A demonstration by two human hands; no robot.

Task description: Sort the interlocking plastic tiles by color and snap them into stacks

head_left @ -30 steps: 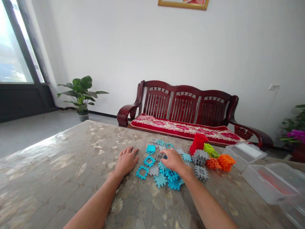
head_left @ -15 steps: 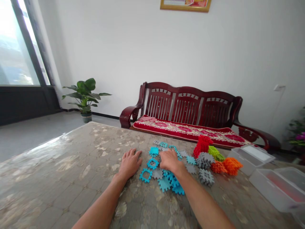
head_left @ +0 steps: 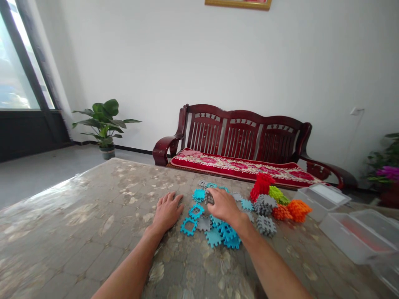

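My left hand (head_left: pixel 167 211) lies flat on the tablecloth with its fingers spread, left of the toy tiles and holding nothing. My right hand (head_left: pixel 222 204) is over the tile pile, its thumb and fingers on a grey window-grid tile (head_left: pixel 209 198); part of this tile is hidden by the hand. Close by on the left lie a blue solid tile (head_left: pixel 198 194), a blue round-window tile (head_left: pixel 196 211) and a blue open-frame tile (head_left: pixel 188 226). A grey solid tile (head_left: pixel 204 224) and a heap of blue tiles (head_left: pixel 229 233) lie below my right hand.
Stacked grey tiles (head_left: pixel 266 225), red tiles (head_left: pixel 261 187), lime-green tiles (head_left: pixel 278 195) and orange tiles (head_left: pixel 299 210) stand to the right. Clear plastic boxes (head_left: pixel 339 236) are farther right. A wooden bench (head_left: pixel 240 137) stands behind the patterned tablecloth (head_left: pixel 93 224).
My right hand has shifted slightly, and a grey window-grid tile now shows at its fingertips. My left hand stays resting on the cloth. The whole view has turned a little.
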